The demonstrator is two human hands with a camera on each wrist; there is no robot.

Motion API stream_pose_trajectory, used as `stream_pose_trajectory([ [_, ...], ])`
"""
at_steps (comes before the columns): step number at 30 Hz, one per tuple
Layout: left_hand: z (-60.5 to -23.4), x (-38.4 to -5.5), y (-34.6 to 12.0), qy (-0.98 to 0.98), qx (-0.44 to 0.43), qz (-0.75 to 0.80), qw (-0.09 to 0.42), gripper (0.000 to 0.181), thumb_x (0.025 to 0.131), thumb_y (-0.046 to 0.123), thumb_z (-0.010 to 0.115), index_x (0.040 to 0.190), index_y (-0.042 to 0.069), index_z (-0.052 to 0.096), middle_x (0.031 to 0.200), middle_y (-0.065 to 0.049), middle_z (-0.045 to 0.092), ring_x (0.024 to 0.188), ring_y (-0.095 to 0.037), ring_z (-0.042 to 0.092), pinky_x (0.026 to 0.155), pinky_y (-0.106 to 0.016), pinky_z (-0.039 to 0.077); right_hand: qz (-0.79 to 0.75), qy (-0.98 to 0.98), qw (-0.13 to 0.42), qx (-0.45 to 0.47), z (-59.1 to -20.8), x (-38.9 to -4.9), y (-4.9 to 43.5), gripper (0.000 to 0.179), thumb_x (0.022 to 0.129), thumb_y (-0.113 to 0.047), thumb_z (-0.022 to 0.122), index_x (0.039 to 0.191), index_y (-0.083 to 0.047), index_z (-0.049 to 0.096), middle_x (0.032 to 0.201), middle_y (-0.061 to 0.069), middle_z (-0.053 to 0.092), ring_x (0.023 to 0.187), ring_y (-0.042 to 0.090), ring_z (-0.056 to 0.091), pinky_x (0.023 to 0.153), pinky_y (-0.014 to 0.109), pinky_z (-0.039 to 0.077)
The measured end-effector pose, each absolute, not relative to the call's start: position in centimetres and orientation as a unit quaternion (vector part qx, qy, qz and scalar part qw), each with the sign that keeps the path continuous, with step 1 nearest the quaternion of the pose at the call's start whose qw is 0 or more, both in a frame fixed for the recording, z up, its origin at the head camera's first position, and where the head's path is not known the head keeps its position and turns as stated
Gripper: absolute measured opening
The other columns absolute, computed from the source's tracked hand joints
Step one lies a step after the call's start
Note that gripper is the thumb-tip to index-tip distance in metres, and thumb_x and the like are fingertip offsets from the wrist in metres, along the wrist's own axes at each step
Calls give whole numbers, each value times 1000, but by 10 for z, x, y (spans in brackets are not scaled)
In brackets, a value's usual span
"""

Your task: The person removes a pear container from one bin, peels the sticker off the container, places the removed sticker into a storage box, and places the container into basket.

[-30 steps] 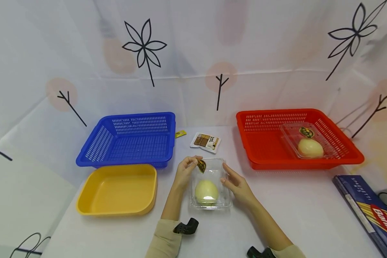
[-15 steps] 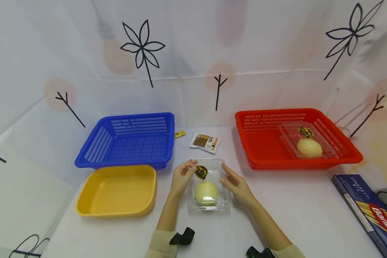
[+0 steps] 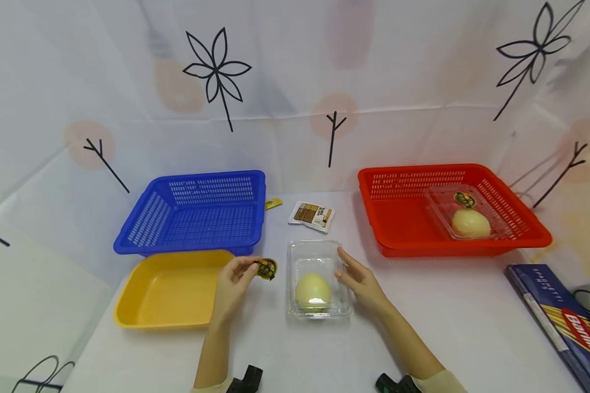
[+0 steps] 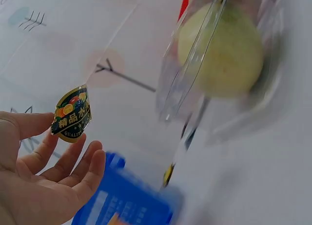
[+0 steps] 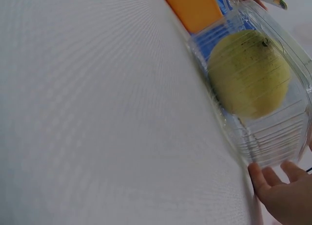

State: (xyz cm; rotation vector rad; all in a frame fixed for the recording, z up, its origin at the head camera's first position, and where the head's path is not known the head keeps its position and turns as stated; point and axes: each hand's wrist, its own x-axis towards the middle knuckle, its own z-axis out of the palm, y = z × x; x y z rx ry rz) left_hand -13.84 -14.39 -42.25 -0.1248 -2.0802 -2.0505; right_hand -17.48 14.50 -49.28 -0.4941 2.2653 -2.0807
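A round fruit sticker (image 3: 266, 269), black with a fruit picture and gold edging, is pinched between my left thumb and forefinger. That left hand (image 3: 234, 286) is off the table, left of a clear plastic box (image 3: 302, 251). The left wrist view shows the sticker (image 4: 72, 114) held by its edge, slightly bent, with the other fingers spread. Inside the box sits one pale yellow-green round fruit (image 3: 313, 292). My right hand (image 3: 366, 284) rests against the box's right side; in the right wrist view, fingertips (image 5: 290, 169) touch its wall.
A yellow tray (image 3: 164, 292) stands at left, before a blue basket (image 3: 192, 221). At right, a red basket (image 3: 398, 218) holds another boxed fruit (image 3: 472, 224) with a sticker. A white-brown packet (image 3: 312, 216) lies behind the box; a blue spaghetti box (image 3: 562, 316) is at far right.
The sticker has come off the box lid; my left hand has carried it left, away from the box. My right hand has stayed at the box's right side.
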Motion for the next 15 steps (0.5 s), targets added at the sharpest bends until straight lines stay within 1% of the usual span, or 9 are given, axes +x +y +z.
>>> stream_pose_trajectory([
  [2,-422,-133,-158,-700,-25,-703,127,18,87,-7,58,102,-18,56,99,-10,67,87,-7,62,79,-19,51,-669,726,13,-159,-493,-175,145,58,90,-4,58,143,3,33,149,19,29,137,35,24,105,20,26],
  [5,-423,-125,-182,-700,8,-695,164,18,88,-8,57,102,-20,54,92,3,66,82,-6,63,74,-18,52,-667,727,13,-162,-492,-175,146,58,91,-4,59,143,3,33,149,19,29,137,36,24,103,18,27],
  [9,-428,-114,-215,-734,70,-644,204,18,88,-5,58,102,-16,57,86,11,64,76,-2,61,69,-15,51,-663,732,14,-158,-493,-175,146,58,91,-6,59,143,1,34,149,18,30,137,36,25,103,18,27],
  [11,-430,-109,-232,-759,104,-607,211,20,89,0,60,104,-13,58,85,15,61,76,1,59,67,-12,49,-661,733,13,-158,-493,-175,147,58,91,-6,59,143,1,34,149,18,30,137,35,25,102,16,26],
  [13,-432,-105,-247,-784,135,-571,203,23,90,5,61,107,-10,59,84,20,58,76,5,57,66,-11,49,-664,730,11,-161,-493,-174,147,58,91,-5,59,143,2,34,149,19,30,137,36,25,102,14,26],
  [15,-431,-103,-260,-805,159,-540,189,25,91,10,61,109,-8,58,86,23,55,77,7,54,66,-10,48,-666,728,10,-163,-493,-174,146,58,91,-5,59,143,2,34,149,19,30,138,36,24,101,13,26],
])
